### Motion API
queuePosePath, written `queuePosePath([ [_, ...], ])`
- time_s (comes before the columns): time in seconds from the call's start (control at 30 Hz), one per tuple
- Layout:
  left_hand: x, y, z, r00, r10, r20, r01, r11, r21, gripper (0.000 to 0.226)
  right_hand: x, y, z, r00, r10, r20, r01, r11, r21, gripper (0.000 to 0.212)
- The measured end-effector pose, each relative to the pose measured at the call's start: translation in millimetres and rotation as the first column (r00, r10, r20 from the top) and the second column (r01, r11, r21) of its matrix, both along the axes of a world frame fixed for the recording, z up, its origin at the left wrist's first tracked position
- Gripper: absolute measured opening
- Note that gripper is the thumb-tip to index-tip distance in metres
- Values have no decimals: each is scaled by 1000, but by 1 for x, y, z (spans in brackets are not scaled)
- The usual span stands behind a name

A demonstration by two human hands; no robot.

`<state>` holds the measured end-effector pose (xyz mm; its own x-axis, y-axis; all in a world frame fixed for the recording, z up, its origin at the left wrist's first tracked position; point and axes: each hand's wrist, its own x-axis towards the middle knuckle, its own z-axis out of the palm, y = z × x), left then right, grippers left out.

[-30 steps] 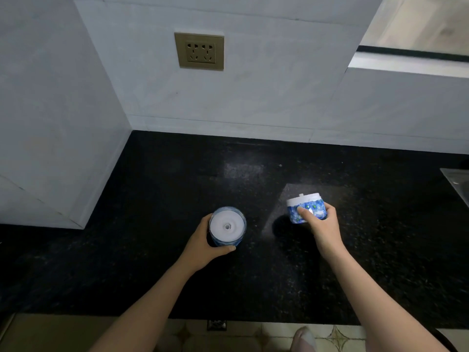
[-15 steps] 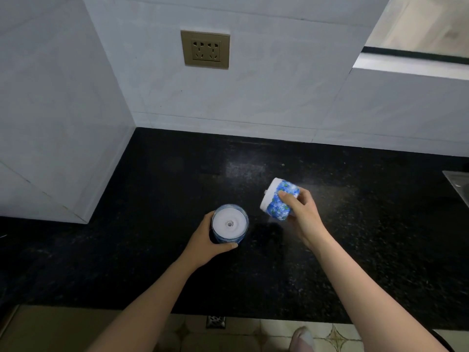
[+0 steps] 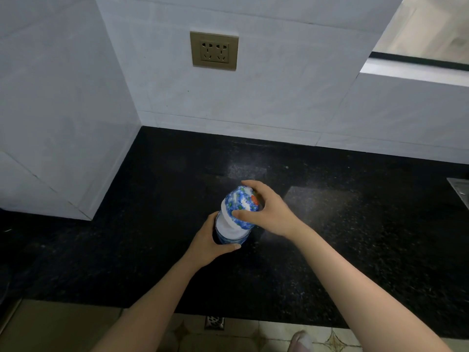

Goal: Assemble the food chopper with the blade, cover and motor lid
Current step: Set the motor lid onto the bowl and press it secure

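Observation:
The chopper bowl (image 3: 229, 237) stands on the black countertop (image 3: 330, 237), its white cover showing on top. My left hand (image 3: 209, 243) wraps around the bowl's left and front side. The motor lid (image 3: 241, 208), blue floral with a white rim and a red button, sits tilted over the bowl's top. My right hand (image 3: 269, 214) grips the lid from the right, thumb on its front. The blade is hidden inside the bowl.
White tiled walls enclose the counter at the back and left, with a brass wall socket (image 3: 214, 50) above. A metal sink edge (image 3: 459, 190) shows at the far right. The counter's front edge runs below my forearms.
My right hand has carried the motor lid left and turned it over onto the top of the bowl. My left hand has kept its hold on the bowl.

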<state>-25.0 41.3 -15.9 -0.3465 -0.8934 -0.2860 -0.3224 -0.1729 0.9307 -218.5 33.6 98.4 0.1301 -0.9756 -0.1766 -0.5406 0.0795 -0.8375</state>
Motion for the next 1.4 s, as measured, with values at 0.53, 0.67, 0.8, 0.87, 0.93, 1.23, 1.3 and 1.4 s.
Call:
queuePosePath([
  [0.53, 0, -1, 1, 1000, -5, 13, 5, 1000, 15, 93, 27, 3, -5, 759, 274, -590, -396, 915, -85, 87],
  [0.67, 0, 0, 1, 1000, 3, 10, -3, 1000, 13, 93, 28, 3, -4, 724, 311, -616, -429, 902, -50, 91],
  [0.8, -1, 1, 1, 1000, 4, -2, -4, 1000, 4, 93, 20, 2, 0, 693, 410, -593, -479, 877, 46, 99],
  [0.87, -1, 2, 1, 1000, 7, -7, -7, 1000, 1, 92, 17, 1, 2, 681, 430, -593, -497, 866, 57, 97],
  [0.93, -1, 2, 1, 1000, 7, -9, -7, 1000, 7, 91, 17, 0, 4, 675, 433, -597, -507, 860, 50, 96],
  [1.23, 0, 2, -2, 1000, 11, -21, -11, 1000, 17, 99, 16, -9, 5, 608, 467, -643, -550, 831, 84, 96],
  [1.3, 0, 2, -1, 1000, 8, -24, -7, 1000, 20, 99, 17, -10, 5, 594, 467, -654, -555, 827, 87, 96],
  [1.4, 0, 2, -2, 1000, 8, -21, -7, 1000, 19, 101, 18, -9, 4, 575, 461, -676, -562, 823, 82, 97],
])
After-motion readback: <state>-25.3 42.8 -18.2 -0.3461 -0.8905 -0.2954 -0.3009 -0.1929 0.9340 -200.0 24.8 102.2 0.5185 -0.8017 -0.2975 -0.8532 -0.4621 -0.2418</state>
